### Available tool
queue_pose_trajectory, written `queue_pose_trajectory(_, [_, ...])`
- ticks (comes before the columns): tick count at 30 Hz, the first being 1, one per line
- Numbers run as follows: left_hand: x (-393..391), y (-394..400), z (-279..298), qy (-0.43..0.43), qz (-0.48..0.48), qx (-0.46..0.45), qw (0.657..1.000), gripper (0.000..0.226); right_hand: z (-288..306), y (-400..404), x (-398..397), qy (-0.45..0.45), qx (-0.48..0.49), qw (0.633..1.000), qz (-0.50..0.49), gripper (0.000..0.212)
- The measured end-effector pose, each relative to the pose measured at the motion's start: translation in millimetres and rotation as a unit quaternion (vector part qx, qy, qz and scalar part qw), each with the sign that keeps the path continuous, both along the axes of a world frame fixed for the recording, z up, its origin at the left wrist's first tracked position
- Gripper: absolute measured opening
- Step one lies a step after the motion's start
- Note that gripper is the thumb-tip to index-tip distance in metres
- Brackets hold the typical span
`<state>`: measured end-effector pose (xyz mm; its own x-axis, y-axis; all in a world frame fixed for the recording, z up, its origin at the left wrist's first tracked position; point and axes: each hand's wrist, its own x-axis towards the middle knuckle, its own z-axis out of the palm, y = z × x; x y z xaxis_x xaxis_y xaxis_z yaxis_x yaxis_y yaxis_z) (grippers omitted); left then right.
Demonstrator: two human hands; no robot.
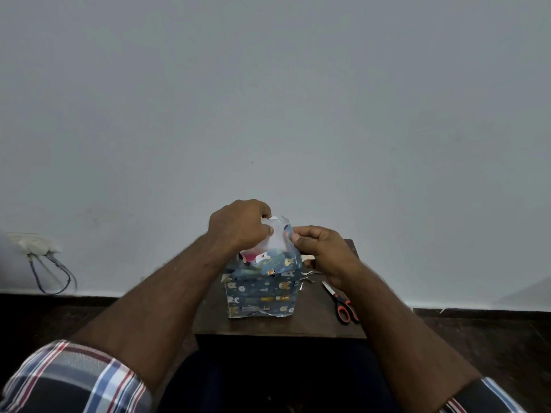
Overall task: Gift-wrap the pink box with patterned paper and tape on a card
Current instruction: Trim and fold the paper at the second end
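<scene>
Two hands meet over the box (pixel 262 296), which we see standing mid-table (pixel 313 323), its sides covered in patterned paper (pixel 277 257). Our left hand (pixel 238 223) curls around the upright paper flap at the box's 12 o'clock; our right hand (pixel 322 248) pinches that flap's edge between thumb and fingers. Scissors (pixel 343 305) lie at the box's 3 o'clock, apart from it.

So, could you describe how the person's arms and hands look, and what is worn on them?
Both forearms are bare. The left hand and right hand show no glove. Each arm has a rolled-up plaid sleeve in dark blue, white, light blue and red stripes.
</scene>
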<state>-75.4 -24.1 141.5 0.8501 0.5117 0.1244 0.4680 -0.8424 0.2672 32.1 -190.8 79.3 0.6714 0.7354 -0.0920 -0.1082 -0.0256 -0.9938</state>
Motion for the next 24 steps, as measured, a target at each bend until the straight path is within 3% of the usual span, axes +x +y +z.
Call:
queue_pose_trajectory(8, [11,-5,7,0.074,-0.045,0.049,0.995,0.034,-1,2,-6,0.0,0.001,1.0,0.022,0.017])
queue_pose_trajectory(11, [15,-2,5,0.045,-0.045,0.014,0.998,0.013,-2,0,-5,0.003,-0.007,1.0,0.03,0.019])
queue_pose_trajectory(21, [12,6,4,-0.005,-0.061,-0.08,0.995,0.015,-13,15,-1,-0.136,-0.093,0.986,0.017,0.021])
queue_pose_trajectory(24, [11,9,5,-0.008,-0.075,-0.087,0.993,0.011,-13,14,0,-0.138,-0.096,0.986,0.02,0.021])
